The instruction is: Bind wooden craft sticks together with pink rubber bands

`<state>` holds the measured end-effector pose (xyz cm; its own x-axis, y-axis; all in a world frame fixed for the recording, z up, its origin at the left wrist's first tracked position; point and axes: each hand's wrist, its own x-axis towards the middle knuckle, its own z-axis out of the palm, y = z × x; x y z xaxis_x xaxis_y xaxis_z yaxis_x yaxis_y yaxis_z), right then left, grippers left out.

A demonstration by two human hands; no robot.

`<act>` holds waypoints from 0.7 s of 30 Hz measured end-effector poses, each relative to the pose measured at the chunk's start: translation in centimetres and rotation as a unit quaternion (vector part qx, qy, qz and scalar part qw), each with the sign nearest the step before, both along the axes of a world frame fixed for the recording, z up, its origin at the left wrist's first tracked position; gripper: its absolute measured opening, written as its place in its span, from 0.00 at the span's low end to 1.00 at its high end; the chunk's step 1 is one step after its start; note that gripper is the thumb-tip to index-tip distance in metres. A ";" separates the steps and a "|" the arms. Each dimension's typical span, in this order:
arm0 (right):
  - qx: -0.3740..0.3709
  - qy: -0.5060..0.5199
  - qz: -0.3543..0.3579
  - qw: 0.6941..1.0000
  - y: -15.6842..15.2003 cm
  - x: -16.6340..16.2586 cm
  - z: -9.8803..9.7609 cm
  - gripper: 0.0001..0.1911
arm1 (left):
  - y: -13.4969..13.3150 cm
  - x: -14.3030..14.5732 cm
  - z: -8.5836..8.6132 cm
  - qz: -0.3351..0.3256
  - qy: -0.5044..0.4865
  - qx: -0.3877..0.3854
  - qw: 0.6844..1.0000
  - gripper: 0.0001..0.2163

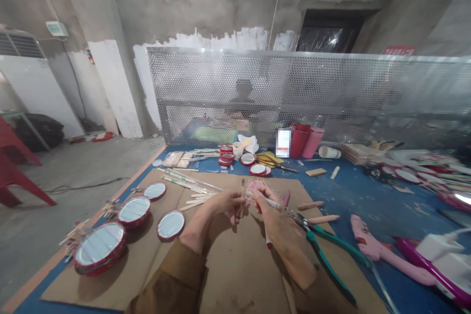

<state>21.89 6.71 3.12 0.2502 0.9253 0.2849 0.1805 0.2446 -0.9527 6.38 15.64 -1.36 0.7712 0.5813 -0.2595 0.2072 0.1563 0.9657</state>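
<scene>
Both my hands meet over the brown cardboard sheet (235,265) at the middle of the table. My left hand (228,203) is closed in a pinch on a small pinkish piece (254,187) with a thin stick standing up from it. My right hand (268,206) is closed too, gripping a white pen-like stick (274,203) whose tip touches the same piece. What exactly the piece is stays blurred.
Several round red-rimmed mirrors (100,247) lie on the left of the cardboard, wooden sticks (191,187) behind them. Green-handled pliers (324,250) and a pink glue gun (371,246) lie to the right. Red cups (305,141), lids and clutter line the back; a perforated metal screen (294,93) has a person behind it.
</scene>
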 end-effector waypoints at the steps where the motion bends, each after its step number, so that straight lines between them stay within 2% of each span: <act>1: 0.002 -0.002 -0.002 1.000 0.0 0.0 0.0 0.18 | 0.0 0.0 0.1 0.000 -0.002 -0.003 1.000 0.20; 8: 0.011 -0.024 -0.011 1.000 0.4 0.0 -0.4 0.21 | 0.1 0.1 0.1 0.004 0.009 0.016 1.000 0.23; 13: 0.006 -0.035 -0.008 0.999 -0.1 0.1 0.0 0.19 | -0.1 0.1 0.3 0.016 0.017 0.020 1.000 0.20; 17: 0.002 -0.012 0.002 1.000 -0.1 0.0 0.1 0.19 | -0.4 0.1 0.5 0.029 0.022 0.005 0.999 0.15; 21: -0.020 0.052 0.006 0.998 0.7 -0.2 -0.8 0.20 | -0.3 0.2 0.2 0.033 0.032 0.003 0.999 0.15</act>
